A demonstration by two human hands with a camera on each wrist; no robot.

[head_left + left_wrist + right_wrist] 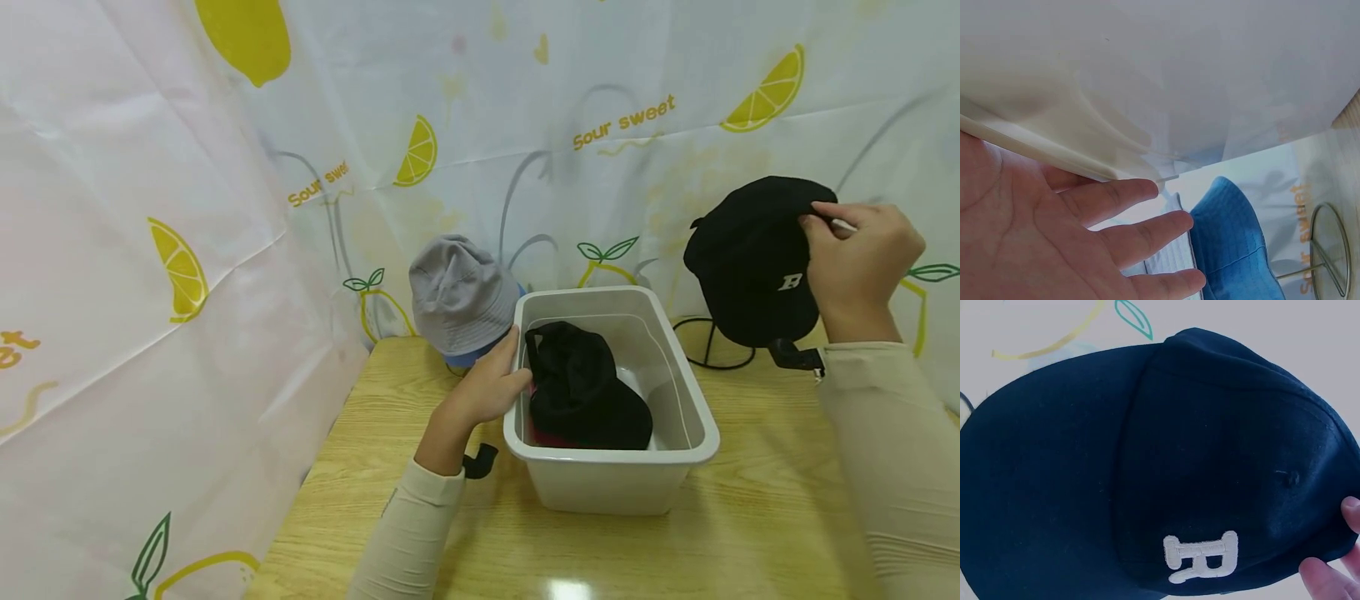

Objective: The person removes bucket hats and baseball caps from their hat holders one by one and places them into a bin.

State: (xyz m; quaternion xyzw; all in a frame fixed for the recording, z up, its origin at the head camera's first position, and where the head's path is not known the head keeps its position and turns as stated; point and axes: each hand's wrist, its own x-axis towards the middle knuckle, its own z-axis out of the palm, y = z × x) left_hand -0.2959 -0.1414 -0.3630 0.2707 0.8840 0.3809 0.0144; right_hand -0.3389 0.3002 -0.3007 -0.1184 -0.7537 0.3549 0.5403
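Two hands observed, well apart from each other. The right hand (862,250) pinches a black cap (753,258) by its crown between thumb and fingers; the cap is raised off the table (390,417), to the right of the bin (611,457), brim pointing down, with a white letter R (1202,557) on its front. Below the cap stands the round wire base of a stand (720,367); whether the cap touches this stand cannot be determined. The left hand (491,383) grips the bin's left rim, thumb over the inner side and fingers outside; the left-wrist view shows three of these fingers extended. Inside the bin, toward its left side, lies a second black cap (581,383) on top of a red item (546,438), mostly covered. Behind the left hand, a grey bucket hat (457,292) sits over a blue hat (467,358). A lemon-print cloth (480,75) hangs behind.
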